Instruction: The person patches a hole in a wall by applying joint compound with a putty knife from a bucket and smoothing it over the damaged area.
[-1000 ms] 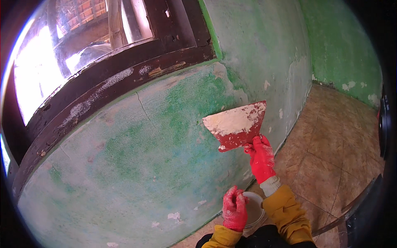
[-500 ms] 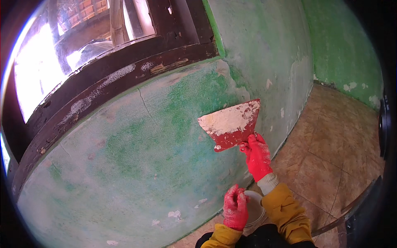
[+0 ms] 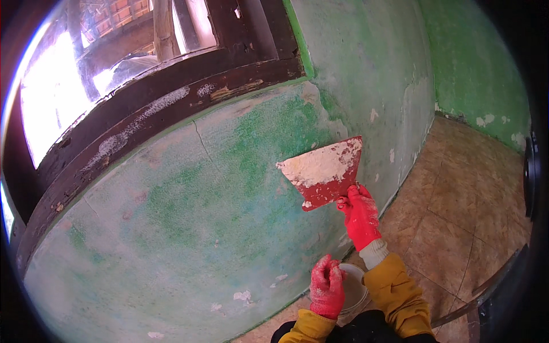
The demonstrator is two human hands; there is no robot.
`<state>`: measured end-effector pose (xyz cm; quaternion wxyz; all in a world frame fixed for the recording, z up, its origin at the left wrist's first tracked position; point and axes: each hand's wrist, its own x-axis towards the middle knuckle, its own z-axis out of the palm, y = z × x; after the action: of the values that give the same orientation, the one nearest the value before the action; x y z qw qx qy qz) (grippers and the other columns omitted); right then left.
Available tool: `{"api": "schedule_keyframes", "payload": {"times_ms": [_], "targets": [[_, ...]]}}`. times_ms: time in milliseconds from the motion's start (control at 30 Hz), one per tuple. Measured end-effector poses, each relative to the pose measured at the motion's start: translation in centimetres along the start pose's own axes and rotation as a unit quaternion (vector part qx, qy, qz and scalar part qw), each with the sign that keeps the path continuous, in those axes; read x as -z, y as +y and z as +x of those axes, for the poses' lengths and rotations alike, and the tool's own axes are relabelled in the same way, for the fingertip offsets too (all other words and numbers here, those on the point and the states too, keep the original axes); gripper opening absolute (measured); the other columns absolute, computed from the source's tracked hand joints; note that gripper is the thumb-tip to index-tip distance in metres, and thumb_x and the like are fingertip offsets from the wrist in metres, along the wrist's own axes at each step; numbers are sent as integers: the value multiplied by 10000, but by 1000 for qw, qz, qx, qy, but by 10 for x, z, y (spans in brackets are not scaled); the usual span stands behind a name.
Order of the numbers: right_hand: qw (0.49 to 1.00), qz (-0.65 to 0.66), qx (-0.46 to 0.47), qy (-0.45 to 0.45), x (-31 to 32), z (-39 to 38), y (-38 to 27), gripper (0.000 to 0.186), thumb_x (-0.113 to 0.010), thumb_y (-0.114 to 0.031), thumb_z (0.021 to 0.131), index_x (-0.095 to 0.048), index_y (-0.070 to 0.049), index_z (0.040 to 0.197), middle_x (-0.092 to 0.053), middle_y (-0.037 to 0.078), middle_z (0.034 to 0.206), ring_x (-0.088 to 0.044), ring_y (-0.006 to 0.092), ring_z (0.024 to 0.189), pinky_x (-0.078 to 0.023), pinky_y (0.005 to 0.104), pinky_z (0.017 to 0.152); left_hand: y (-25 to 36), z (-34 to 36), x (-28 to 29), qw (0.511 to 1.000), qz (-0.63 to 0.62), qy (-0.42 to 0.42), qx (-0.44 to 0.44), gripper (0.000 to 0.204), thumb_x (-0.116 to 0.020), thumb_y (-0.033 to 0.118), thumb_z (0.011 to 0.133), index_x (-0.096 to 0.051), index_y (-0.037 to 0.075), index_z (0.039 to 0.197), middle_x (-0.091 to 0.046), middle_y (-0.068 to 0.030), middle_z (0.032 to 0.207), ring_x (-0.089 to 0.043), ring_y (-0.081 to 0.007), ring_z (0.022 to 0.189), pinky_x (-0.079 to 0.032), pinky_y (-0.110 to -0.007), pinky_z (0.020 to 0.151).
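A wide red putty spreader (image 3: 323, 193) is gripped by its lower edge in my right hand (image 3: 361, 214), which wears a red glove. Pale putty (image 3: 320, 164) coats the upper part of its blade. The blade is close against the green wall (image 3: 217, 194); whether it touches cannot be told. Lower down, my left hand (image 3: 327, 288), in a red glove smeared with white, has its fingers bent together. Anything inside those fingers is hidden. A pale bucket (image 3: 353, 288) stands right beside that hand, partly covered by it and by my right sleeve.
Above the wall runs a dark wooden window frame (image 3: 171, 94) with scuffed white patches. A thin crack (image 3: 201, 140) descends from beneath it. Brown floor tiles (image 3: 443, 194) spread to the right. A dark curved object (image 3: 503, 286) rises at the lower right.
My right hand and the spreader have shifted slightly to the right. My left hand stays almost where it was.
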<state>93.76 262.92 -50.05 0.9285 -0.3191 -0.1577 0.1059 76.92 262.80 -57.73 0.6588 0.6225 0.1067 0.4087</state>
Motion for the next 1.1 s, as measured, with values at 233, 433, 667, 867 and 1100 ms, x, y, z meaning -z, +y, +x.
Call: {"api": "schedule_keyframes", "payload": {"times_ms": [233,433,667,867,1100], "targets": [[1000,21,1,-9,5,1,0,113,-519,-123,900,-487,-32,959,-530,47,728,-568,146,579,-470,254,528,-4,0,2,1000,-3,-6,-4,297,-428,37,908,-384,12,1201,-548,-135,1000,-582,-156,714,-498,-277,661],[1000,5,-1,1,-2,1,3,150,-524,-132,900,-495,-33,1010,-532,50,763,-574,150,595,-487,259,541,-2,0,-1,1000,2,-10,8,305,-427,37,908,-377,14,1208,-543,-130,1010,-577,-154,716,-496,-279,663],[1000,-6,-4,5,3,3,8,182,-527,-141,899,-496,-24,1035,-552,58,783,-575,152,601,-498,262,556,-3,0,-1,1000,-11,-2,21,311,-427,45,911,-368,7,1214,-540,-133,1015,-575,-156,726,-496,-280,666],[1000,13,2,-5,5,1,1,151,-524,-137,899,-495,-19,989,-555,68,740,-568,149,591,-485,269,547,0,3,1,998,-32,12,44,321,-473,63,895,-400,-21,1197,-578,-118,982,-575,-139,732,-485,-269,691],[1000,-6,2,2,-5,-5,-7,113,-514,-120,901,-492,-24,958,-559,69,723,-560,154,577,-471,279,551,-5,2,1,1000,-11,-8,9,306,-422,56,915,-367,15,1213,-546,-130,1010,-577,-153,726,-494,-280,661]]}}
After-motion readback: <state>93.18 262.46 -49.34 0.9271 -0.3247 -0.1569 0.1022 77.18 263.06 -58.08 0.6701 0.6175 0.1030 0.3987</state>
